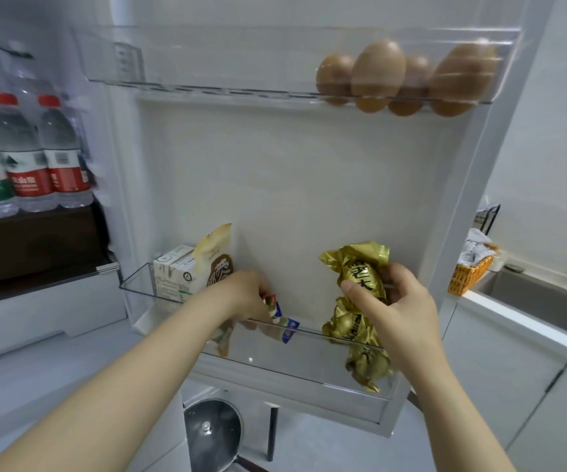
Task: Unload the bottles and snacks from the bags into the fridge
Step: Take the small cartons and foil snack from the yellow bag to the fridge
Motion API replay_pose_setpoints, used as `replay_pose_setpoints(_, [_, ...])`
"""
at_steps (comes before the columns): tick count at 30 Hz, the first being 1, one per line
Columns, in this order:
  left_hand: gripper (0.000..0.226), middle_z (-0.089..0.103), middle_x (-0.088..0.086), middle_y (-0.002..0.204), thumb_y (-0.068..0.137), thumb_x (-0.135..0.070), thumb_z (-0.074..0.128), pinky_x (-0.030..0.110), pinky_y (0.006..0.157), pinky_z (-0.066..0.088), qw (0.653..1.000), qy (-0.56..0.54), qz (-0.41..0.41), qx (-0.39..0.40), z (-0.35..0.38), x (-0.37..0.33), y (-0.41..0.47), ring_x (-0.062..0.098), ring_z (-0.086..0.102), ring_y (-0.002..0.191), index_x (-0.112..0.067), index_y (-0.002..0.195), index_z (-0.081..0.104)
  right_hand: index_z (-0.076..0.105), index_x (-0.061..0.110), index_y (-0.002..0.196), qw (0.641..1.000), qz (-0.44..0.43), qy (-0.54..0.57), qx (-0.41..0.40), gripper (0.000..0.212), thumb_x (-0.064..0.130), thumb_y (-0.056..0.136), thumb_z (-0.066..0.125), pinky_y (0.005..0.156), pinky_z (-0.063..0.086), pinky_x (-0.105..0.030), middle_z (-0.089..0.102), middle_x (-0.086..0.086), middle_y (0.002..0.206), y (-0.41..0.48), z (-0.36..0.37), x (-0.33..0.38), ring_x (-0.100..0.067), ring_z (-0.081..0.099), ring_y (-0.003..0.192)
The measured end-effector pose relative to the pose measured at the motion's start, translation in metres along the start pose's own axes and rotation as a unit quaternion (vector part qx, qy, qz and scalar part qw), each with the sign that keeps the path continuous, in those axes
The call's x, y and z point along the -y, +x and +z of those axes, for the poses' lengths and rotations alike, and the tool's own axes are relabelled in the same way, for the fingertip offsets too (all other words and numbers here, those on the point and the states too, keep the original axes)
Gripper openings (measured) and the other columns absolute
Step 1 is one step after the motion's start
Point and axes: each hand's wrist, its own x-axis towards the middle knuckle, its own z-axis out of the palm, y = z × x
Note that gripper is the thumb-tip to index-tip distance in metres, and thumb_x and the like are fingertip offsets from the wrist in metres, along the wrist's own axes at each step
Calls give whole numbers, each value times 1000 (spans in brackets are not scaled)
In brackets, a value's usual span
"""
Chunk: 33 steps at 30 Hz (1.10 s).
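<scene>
While the right hand (398,303) grips a gold foil-wrapped snack (360,271) above the right end of the clear plastic door bin (323,333) and the left hand (245,295) pinches a small red-and-blue packet (284,321) at its front rim, either may snag there and fall outside

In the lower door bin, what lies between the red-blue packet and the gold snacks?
Nothing: in the head view the door bin is bare between the packet and the gold snacks.

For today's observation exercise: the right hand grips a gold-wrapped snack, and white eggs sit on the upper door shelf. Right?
Not quite. The head view shows the eggs on the upper door shelf are brown, not white. The right hand does grip a gold-wrapped snack.
</scene>
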Motion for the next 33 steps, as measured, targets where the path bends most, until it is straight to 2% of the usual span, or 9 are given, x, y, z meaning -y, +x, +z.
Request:
replay_pose_setpoints(6, [25,64,0,65,64,-19,85,12,38,40,997,-30,-52,47,-3,-7,-7,6,61,52,-11,79,67,61,42,91,1000,0,2,2,27,35,73,80,73,52,-21,69,24,87,0,-1,-2,4,64,84])
replay_pose_setpoints(10, [24,64,0,65,64,-20,85,14,37,39,998,-14,-58,32,-2,-9,-9,9,57,52,-12,73,65,61,41,95,1000,1,-1,3,28,37,73,79,73,51,-19,69,21,89,0,-1,-1,5,64,85])
replay_pose_setpoints(13, [37,69,4,79,60,-30,84,18,51,44,998,2,-55,12,-1,-9,-10,16,60,64,-9,87,71,60,43,93,1000,2,-3,6,28,37,73,79,72,50,-17,69,22,88,-1,-1,-1,6,64,85])
replay_pose_setpoints(16, [48,73,8,97,61,-37,81,29,70,56,999,-11,-45,-19,2,-6,-9,24,69,87,-8,98,71,60,43,95,1000,5,-4,8,30,36,73,79,72,49,-16,69,21,89,-1,-2,-1,6,63,86])
replay_pose_setpoints(18, [48,71,6,102,66,-39,79,33,82,57,998,-19,-36,-46,3,-2,-9,23,67,93,-11,102,69,60,44,95,1000,6,-5,7,30,36,73,79,71,49,-15,69,22,89,0,-2,0,6,63,85])
replay_pose_setpoints(20, [41,71,7,99,70,-37,76,34,84,55,996,-20,-26,-78,3,-1,-9,22,66,92,-10,99,70,60,43,94,1000,5,-10,9,29,37,74,79,70,48,-12,68,22,89,0,-2,0,7,63,85])
replay_pose_setpoints(25, [18,70,4,76,79,-27,63,28,64,48,980,-30,6,-196,8,-2,-16,20,65,77,-11,73,67,62,37,102,1000,11,-19,3,33,37,73,79,66,47,-8,69,20,90,1,-2,-2,7,62,85])
replay_pose_setpoints(29, [13,67,-10,79,83,-31,61,22,65,41,937,-68,42,-341,15,-3,-31,10,60,78,-23,87,69,61,35,105,999,13,-37,2,36,41,73,78,67,44,-8,67,20,92,2,0,-2,9,61,86])
replay_pose_setpoints(33, [14,68,-12,81,84,-32,59,24,69,48,925,-97,59,-361,26,1,-46,6,62,77,-24,89,70,59,39,99,996,1,-91,24,34,40,72,79,68,44,-10,65,22,88,3,2,0,13,59,84])
